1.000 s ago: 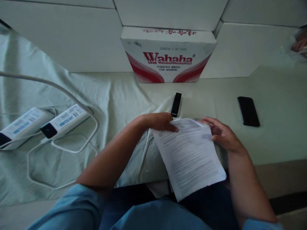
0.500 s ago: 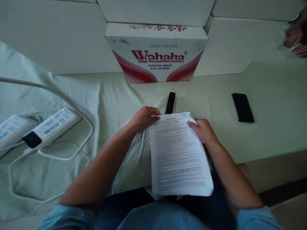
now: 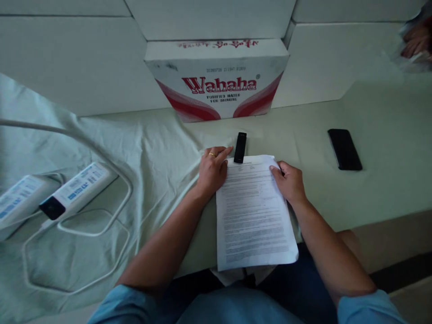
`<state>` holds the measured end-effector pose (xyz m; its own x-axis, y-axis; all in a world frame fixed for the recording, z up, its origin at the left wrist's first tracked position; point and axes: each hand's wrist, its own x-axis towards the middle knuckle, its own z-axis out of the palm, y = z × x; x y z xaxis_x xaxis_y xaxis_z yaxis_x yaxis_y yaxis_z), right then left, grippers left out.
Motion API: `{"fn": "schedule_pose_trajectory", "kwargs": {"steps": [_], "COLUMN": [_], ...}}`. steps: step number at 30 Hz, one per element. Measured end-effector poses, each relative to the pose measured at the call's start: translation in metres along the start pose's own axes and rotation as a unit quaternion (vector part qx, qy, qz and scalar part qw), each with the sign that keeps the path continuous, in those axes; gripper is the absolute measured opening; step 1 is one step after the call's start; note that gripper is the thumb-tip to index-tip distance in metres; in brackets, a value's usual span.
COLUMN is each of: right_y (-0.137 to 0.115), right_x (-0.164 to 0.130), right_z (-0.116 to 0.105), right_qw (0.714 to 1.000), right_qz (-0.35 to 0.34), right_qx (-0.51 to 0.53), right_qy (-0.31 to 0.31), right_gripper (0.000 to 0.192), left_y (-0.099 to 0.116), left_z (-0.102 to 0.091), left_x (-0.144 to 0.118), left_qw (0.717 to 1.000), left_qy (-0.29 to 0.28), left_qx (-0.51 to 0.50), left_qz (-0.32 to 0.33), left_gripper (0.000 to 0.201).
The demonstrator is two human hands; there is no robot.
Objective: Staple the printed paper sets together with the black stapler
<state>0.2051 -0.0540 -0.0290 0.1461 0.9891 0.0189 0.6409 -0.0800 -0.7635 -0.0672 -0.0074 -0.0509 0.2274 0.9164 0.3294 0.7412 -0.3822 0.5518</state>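
- Printed paper stack (image 3: 254, 211) lies flat on the cloth-covered surface (image 3: 371, 198), long axis running away from the person, near edge overhanging toward the lap.
- Left hand (image 3: 212, 171) at top-left corner, fingers loosely spread, resting on it, not clamped.
- Right hand (image 3: 290, 182) at top-right edge, fingers curled onto the sheet.
- Black stapler-like bar (image 3: 240, 147) just beyond top edge, nearer L index finger.

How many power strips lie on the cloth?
2, both at far left: one power strip with a black end, another beside it, cut off by the frame edge. More could lie out of view.
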Motion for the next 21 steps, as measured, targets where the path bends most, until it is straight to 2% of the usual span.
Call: {"fn": "schedule_pose_trajectory", "kwargs": {"steps": [3,7,10,13,16,18,21], "right_y": [-0.001,-0.002,-0.001,0.000,0.002,0.003,0.005], "right_x": [-0.001,-0.002,-0.002,-0.001,-0.001,-0.002,-0.003], "right_z": [0.001,0.001,0.000,-0.001,-0.003,-0.004,-0.005], "right_qw": [1.000,1.000,1.000,1.000,1.000,0.999,0.999], "right_qz": [-0.002,0.000,0.008,0.016,0.014,0.017,0.022], "right_qx": [-0.005,-0.004,-0.001,0.004,0.011,0.017,0.023], "right_qy": [0.003,0.002,-0.002,-0.013,-0.026,-0.032,-0.035], "right_gripper": [0.035,0.037,0.036,0.034,0.035,0.036,0.036], "left_y": [0.004,0.007,0.008,0.010,0.012,0.012,0.012], "left_z": [-0.001,-0.005,-0.007,-0.008,-0.007,-0.007,-0.007], "left_x": [0.000,-0.001,-0.002,-0.003,-0.003,-0.003,-0.003], "left_qw": [0.999,0.999,0.999,0.995,0.990,0.990,0.991], "left_qy": [-0.008,-0.023,0.007,0.030,-0.015,-0.035,-0.031], "left_qx": [0.029,0.031,0.027,0.014,0.003,0.000,0.002], "left_qz": [0.034,0.034,0.037,0.094,0.139,0.138,0.130], "left_gripper": [0.052,0.050,0.047,0.040,0.037,0.038,0.042]}}
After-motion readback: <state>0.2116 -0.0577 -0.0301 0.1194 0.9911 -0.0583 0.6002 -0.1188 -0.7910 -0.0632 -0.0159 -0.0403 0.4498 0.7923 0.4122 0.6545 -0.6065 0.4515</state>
